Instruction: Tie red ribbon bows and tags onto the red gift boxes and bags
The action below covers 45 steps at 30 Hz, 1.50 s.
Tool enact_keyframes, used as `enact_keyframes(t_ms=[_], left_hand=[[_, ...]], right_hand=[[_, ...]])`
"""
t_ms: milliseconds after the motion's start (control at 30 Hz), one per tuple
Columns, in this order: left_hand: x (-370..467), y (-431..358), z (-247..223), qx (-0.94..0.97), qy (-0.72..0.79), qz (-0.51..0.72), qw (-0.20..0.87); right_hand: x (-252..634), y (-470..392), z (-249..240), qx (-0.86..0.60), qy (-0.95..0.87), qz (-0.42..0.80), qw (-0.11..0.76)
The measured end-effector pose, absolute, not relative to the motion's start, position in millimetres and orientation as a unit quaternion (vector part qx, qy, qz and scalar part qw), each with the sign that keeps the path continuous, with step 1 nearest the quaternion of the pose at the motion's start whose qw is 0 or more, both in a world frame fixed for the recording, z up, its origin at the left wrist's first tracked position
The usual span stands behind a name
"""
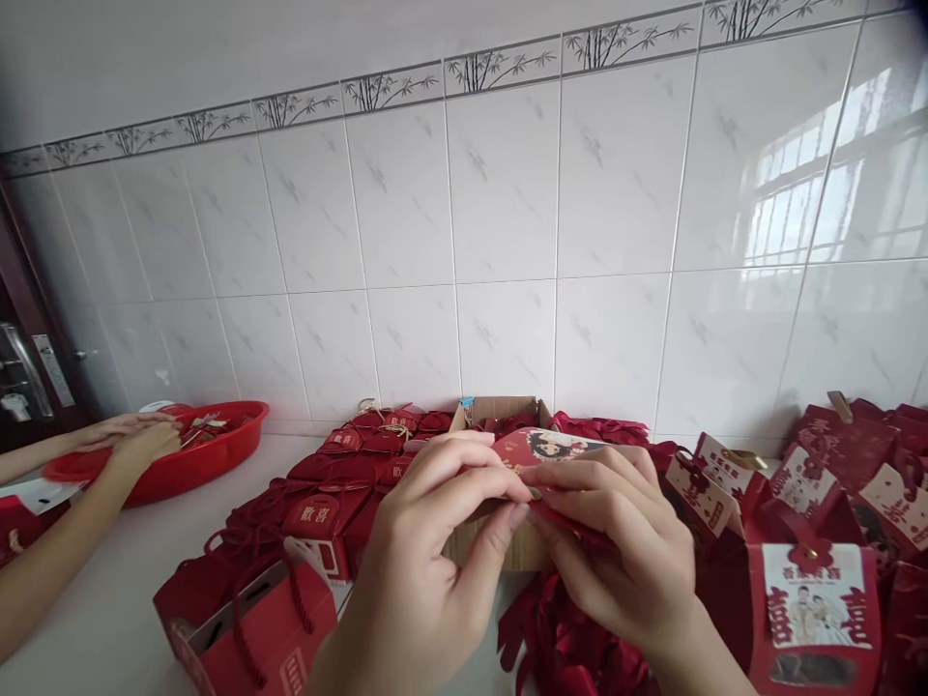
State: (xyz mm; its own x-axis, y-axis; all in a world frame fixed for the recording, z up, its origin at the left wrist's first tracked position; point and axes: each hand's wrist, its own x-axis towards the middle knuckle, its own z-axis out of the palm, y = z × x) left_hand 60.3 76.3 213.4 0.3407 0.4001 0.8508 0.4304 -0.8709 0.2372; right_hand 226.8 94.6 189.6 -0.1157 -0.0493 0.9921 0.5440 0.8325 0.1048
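Both hands meet in front of me around a red printed card piece [540,447] with a cartoon figure on its face. The fingers and thumb of my left hand [446,551] are pinched at its near left edge. My right hand [616,527] grips the right side, its fingers bent over the piece. Much of it is hidden behind the fingers. Just behind and below them stands a brown cardboard box [526,553]. Dark red ribbons [572,643] lie in a heap beneath my right hand.
Red gift boxes [319,517] are packed together at left, with a red gift bag [265,633] in front. More decorated red boxes [816,599] crowd the right side. At far left, another person's hands [145,440] are over a red basin [217,459]. A tiled wall [500,213] rises behind.
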Motion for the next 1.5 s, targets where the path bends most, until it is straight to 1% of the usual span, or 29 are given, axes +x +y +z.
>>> enact_keyframes(t_ms=[133,400,533,633,733,833,900,967,1100,1267,1433,1500], left_hand=[[61.2,76.7,213.7,-0.819,-0.254,-0.515,0.009],[62.2,82.1,214.2,-0.827,-0.263,-0.496,0.000],[62.9,86.7,213.4,-0.825,-0.276,-0.492,-0.003],[60.0,86.1,214.4,-0.817,-0.290,-0.498,-0.002],[51.1,78.3,217.0,-0.808,-0.296,-0.508,-0.036],[40.3,67.8,219.1,-0.821,-0.300,-0.480,-0.074],[35.0,63.7,220.2,-0.836,-0.295,-0.459,-0.055],[31.5,63.4,221.9,-0.843,-0.289,-0.453,-0.009],[26.8,68.2,228.1,-0.844,-0.251,-0.469,0.066],[21.5,68.9,231.9,-0.842,-0.183,-0.503,0.069],[24.8,69.4,230.6,-0.847,-0.137,-0.513,0.032],[27.7,69.3,231.4,-0.845,-0.117,-0.521,0.038]], right_hand=[[225.4,94.6,189.8,-0.182,-0.712,-0.234,0.636],[223.1,98.4,185.9,-0.184,-0.713,-0.192,0.649],[221.7,106.1,182.1,-0.198,-0.707,-0.194,0.651],[222.3,112.6,180.1,-0.187,-0.711,-0.219,0.642],[224.5,111.9,180.6,-0.166,-0.713,-0.251,0.633],[227.5,102.7,183.6,-0.164,-0.709,-0.260,0.634],[229.9,94.6,186.3,-0.170,-0.708,-0.254,0.636],[232.3,86.8,188.9,-0.184,-0.709,-0.231,0.640],[234.5,75.0,193.8,-0.186,-0.710,-0.209,0.647],[231.6,71.3,196.4,-0.189,-0.715,-0.187,0.647],[231.3,75.8,193.7,-0.185,-0.720,-0.200,0.638],[231.6,77.3,192.2,-0.195,-0.721,-0.218,0.629]])
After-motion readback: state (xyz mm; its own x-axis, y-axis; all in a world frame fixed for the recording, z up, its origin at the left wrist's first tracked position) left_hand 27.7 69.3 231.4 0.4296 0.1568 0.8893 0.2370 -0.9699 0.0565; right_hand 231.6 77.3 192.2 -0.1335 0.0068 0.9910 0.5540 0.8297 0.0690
